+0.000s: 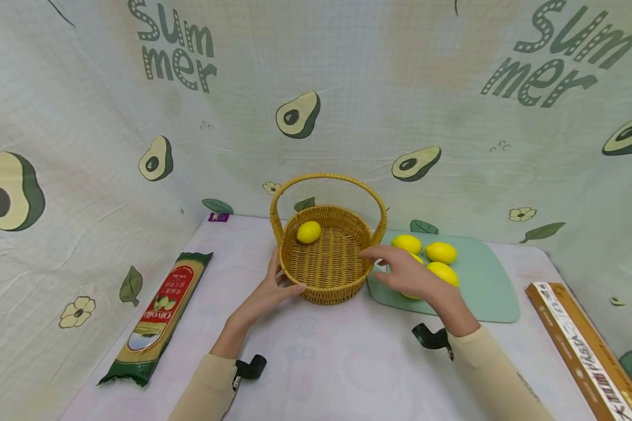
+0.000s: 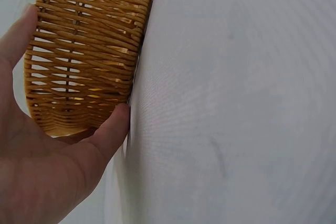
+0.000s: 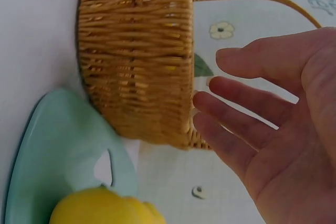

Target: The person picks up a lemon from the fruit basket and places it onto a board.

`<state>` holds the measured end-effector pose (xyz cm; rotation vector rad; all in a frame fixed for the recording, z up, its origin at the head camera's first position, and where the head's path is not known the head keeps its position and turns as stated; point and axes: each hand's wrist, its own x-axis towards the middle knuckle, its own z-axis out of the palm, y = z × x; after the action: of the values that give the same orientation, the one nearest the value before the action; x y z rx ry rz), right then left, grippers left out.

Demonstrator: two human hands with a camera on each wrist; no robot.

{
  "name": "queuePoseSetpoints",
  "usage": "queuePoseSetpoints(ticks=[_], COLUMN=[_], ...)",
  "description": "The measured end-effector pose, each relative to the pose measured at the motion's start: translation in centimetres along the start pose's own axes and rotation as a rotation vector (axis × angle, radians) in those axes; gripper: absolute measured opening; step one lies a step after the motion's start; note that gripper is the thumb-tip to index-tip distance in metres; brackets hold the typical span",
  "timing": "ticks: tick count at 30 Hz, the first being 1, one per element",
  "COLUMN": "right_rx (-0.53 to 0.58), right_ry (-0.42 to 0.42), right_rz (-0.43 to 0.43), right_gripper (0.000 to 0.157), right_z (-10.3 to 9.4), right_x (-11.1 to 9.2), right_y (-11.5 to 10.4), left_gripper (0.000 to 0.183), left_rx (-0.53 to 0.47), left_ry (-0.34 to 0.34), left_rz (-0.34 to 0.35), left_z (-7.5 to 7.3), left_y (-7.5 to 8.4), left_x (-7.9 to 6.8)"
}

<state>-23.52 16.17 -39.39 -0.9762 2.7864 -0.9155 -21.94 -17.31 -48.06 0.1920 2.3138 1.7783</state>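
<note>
A round wicker basket [image 1: 326, 257] with a tall arched handle stands on the table, and one lemon [image 1: 309, 232] lies inside at its back left. My left hand [image 1: 263, 295] holds the basket's front left side, thumb and fingers spread around the wall; the woven side [image 2: 86, 51] fills the space between them in the left wrist view. Over the basket's right rim is my right hand [image 1: 408, 272], its fingers loosely bent with nothing held, as the right wrist view also shows. Several lemons [image 1: 441, 253] lie on a green cutting board [image 1: 484, 286] beneath and beside that hand, partly hidden by it.
At the left lies a green and gold pasta packet [image 1: 160, 316]. A long pasta box [image 1: 584, 351] lies along the right edge. Near the back left corner sits a small purple packet [image 1: 218, 217]. Avocado-printed cloth [image 1: 347, 117] hangs behind and at both sides.
</note>
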Motion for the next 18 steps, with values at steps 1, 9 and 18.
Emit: queuePoseSetpoints(ticks=[1,9,18], right_rx=[0.012,0.017,0.038], right_ry=[-0.004,-0.077,-0.141], right_rz=[0.002,0.020,0.008], right_gripper=[0.046,0.047,0.049], right_z=[0.1,1.0,1.5], right_x=[0.4,3.5,6.9], right_y=[-0.2,-1.4,-1.2], left_gripper=[0.119,0.119,0.116], left_rx=[0.002,-0.003,0.010], left_ry=[0.000,0.005,-0.003], left_rz=[0.001,0.001,0.005], left_z=[-0.1,-0.4,-0.2], left_y=[0.0,-0.2,-0.2], left_x=[-0.1,-0.1,0.1])
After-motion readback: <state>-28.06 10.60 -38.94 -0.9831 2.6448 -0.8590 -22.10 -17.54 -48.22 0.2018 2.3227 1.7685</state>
